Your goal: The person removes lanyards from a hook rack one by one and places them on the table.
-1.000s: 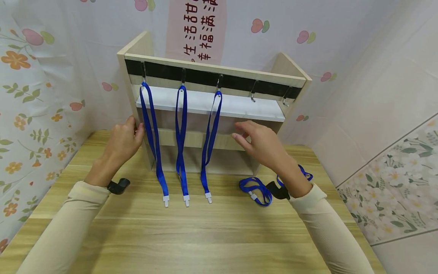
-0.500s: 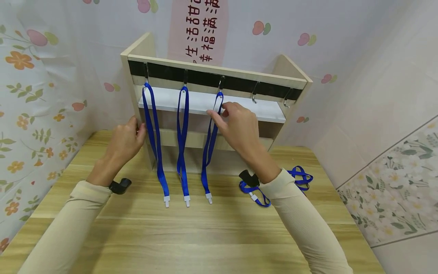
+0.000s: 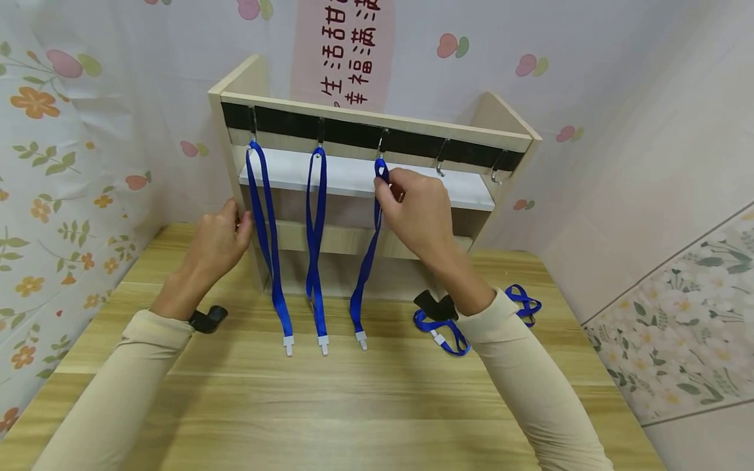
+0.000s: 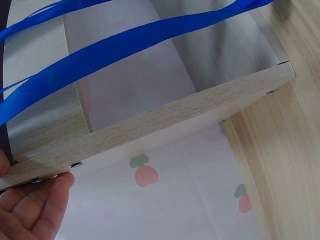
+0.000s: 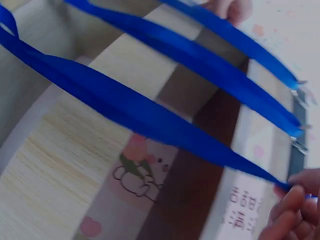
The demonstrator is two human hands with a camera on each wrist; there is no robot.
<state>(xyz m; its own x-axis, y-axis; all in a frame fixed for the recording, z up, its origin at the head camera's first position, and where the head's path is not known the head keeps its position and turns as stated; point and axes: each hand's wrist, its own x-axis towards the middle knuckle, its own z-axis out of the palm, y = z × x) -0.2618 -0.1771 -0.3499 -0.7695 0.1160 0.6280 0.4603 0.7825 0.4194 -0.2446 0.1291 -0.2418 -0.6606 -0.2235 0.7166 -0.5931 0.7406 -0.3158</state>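
Observation:
Three blue lanyards hang from hooks on a wooden rack: the left lanyard, the middle lanyard and the third lanyard. Just under its hook, the third lanyard is pinched by my right hand between thumb and fingers; the right wrist view shows the same pinch on the strap. My left hand grips the rack's left side panel, with fingers behind its edge. The thumb is mostly cut off in the left wrist view. White clips end the hanging lanyards.
Two hooks at the right, such as the far right hook, carry nothing. A coiled blue lanyard and another lanyard lie on the wooden table, partly behind my right wrist. A patterned wall covering stands behind the rack.
My right hand has moved left and up from beside the rack's middle to the third lanyard and now pinches it, drawing its straps together. My left hand stays on the panel.

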